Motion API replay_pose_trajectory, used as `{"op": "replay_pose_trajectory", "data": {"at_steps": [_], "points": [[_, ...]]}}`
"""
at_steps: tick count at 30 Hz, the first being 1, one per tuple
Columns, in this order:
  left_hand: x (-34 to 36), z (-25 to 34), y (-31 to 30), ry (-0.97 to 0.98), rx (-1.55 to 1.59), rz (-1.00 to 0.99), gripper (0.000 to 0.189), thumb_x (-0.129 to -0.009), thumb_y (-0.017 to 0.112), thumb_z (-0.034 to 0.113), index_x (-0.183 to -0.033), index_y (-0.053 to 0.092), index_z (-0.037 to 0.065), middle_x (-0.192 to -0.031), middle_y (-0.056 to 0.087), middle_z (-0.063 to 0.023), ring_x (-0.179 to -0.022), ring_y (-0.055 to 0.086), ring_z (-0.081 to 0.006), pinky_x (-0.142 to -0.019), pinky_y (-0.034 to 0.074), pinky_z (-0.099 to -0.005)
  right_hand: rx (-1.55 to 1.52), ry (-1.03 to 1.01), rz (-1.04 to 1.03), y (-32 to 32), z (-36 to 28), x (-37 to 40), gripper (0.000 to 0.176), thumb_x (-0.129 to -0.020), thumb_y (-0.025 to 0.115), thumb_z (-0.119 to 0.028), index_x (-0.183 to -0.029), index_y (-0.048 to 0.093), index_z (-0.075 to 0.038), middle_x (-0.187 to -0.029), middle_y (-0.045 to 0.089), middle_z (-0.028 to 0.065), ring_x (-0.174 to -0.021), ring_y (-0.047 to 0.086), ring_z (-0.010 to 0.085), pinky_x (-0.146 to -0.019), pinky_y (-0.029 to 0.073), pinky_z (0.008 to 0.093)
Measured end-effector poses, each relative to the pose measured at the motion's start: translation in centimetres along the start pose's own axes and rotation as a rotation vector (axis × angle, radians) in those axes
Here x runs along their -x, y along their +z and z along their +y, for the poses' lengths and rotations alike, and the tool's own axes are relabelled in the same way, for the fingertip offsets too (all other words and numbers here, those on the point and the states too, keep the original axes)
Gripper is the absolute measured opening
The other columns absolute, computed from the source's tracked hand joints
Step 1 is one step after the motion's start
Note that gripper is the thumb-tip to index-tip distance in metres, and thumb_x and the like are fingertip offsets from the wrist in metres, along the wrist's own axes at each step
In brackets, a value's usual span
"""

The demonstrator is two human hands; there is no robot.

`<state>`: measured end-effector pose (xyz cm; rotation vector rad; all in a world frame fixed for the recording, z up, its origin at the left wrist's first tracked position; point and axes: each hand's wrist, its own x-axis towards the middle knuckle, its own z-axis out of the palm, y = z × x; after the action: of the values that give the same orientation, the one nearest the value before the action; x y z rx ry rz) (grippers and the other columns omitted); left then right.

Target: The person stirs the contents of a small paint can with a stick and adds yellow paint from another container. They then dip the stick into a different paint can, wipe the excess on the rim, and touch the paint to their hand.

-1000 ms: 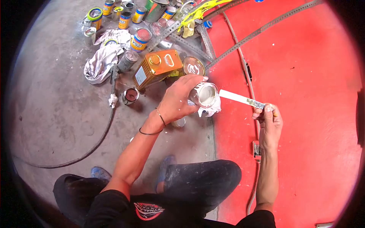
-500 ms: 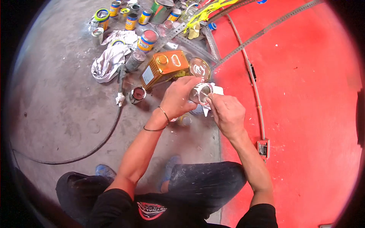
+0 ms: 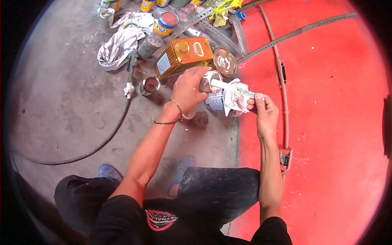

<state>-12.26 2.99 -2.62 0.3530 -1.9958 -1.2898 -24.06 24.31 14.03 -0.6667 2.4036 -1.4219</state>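
My left hand (image 3: 188,87) is wrapped around a small metal can (image 3: 206,84), which tilts with its open mouth towards the right. Between its fingers and thumb, my right hand (image 3: 267,112) pinches the far end of a flat stirring stick (image 3: 233,87). White coats the stick's near end, which lies at the can's mouth. Below the stick stands a larger tin (image 3: 214,102) with a crumpled white rag (image 3: 236,102) over it. Just behind my left hand is an orange rectangular canister (image 3: 191,52), beside a round lid (image 3: 224,62) smeared with white.
An open can with dark reddish contents (image 3: 151,84) stands left of my hands. Farther back are a paint can (image 3: 165,25), a grey can (image 3: 150,45) and white cloths (image 3: 117,52). A black hose (image 3: 116,136) curves over the floor. Perforated metal bars (image 3: 281,42) cross the red surface (image 3: 335,122).
My right hand has moved right, away from the can's mouth, drawing out a long part of the stick. My left hand still holds the can. The view has shifted slightly.
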Motion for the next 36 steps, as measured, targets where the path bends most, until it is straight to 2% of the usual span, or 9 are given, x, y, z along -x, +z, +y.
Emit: {"op": "replay_pose_trajectory", "data": {"at_steps": [4, 17, 29, 32, 36], "points": [[-0.8, -0.2, 0.1, -0.030, -0.005, 0.011, 0.083, -0.072, 0.087, 0.015, -0.151, 0.062, 0.013, -0.146, 0.067, -0.0150, -0.135, 0.063, -0.0395, -0.115, 0.052, -0.0493, 0.012, -0.072, 0.077, -1.6, -0.9, 0.0, 0.027, -0.117, 0.065, -0.026, -0.117, 0.075, -0.002, -0.094, 0.076, 0.0025, -0.083, 0.069, 0.0083, -0.081, 0.061, 0.0299], [-2.0, 2.3, -0.7, 0.015, 0.007, 0.005, 0.078, -0.075, 0.084, 0.017, -0.150, 0.063, 0.012, -0.143, 0.069, -0.0175, -0.133, 0.064, -0.0417, -0.114, 0.052, -0.0506, -0.177, -0.172, 0.151, -4.4, -1.2, -0.7, 0.026, -0.117, 0.065, -0.029, -0.123, 0.070, -0.005, -0.099, 0.076, 0.0057, -0.085, 0.073, 0.0136, -0.083, 0.065, 0.0340], [-1.9, 2.0, -0.6, 0.010, -0.015, 0.025, 0.081, -0.074, 0.086, 0.016, -0.151, 0.062, 0.011, -0.143, 0.069, -0.0182, -0.135, 0.063, -0.0409, -0.115, 0.051, -0.0505, -0.252, -0.114, 0.135, -4.6, -0.6, -1.0, 0.024, -0.117, 0.064, -0.029, -0.117, 0.070, -0.006, -0.098, 0.075, 0.0043, -0.084, 0.073, 0.0133, -0.082, 0.066, 0.0334], [-1.9, 1.8, -0.4, -0.014, -0.011, 0.022, 0.082, -0.073, 0.087, 0.016, -0.151, 0.062, 0.010, -0.144, 0.069, -0.0182, -0.135, 0.063, -0.0409, -0.115, 0.051, -0.0506, -0.225, -0.103, 0.142, -4.4, -0.3, -1.1, 0.023, -0.117, 0.064, -0.028, -0.118, 0.070, -0.006, -0.097, 0.075, 0.0045, -0.083, 0.072, 0.0127, -0.082, 0.065, 0.0332], [-1.7, 1.4, -0.1, -0.011, 0.011, 0.016, 0.080, -0.073, 0.086, 0.016, -0.149, 0.063, 0.010, -0.143, 0.069, -0.0182, -0.134, 0.062, -0.0415, -0.115, 0.051, -0.0509, -0.044, -0.207, 0.115, -3.4, 0.5, -1.3, 0.021, -0.115, 0.067, -0.022, -0.120, 0.073, -0.002, -0.098, 0.077, 0.0062, -0.088, 0.074, 0.0127, -0.084, 0.064, 0.0321]]}}
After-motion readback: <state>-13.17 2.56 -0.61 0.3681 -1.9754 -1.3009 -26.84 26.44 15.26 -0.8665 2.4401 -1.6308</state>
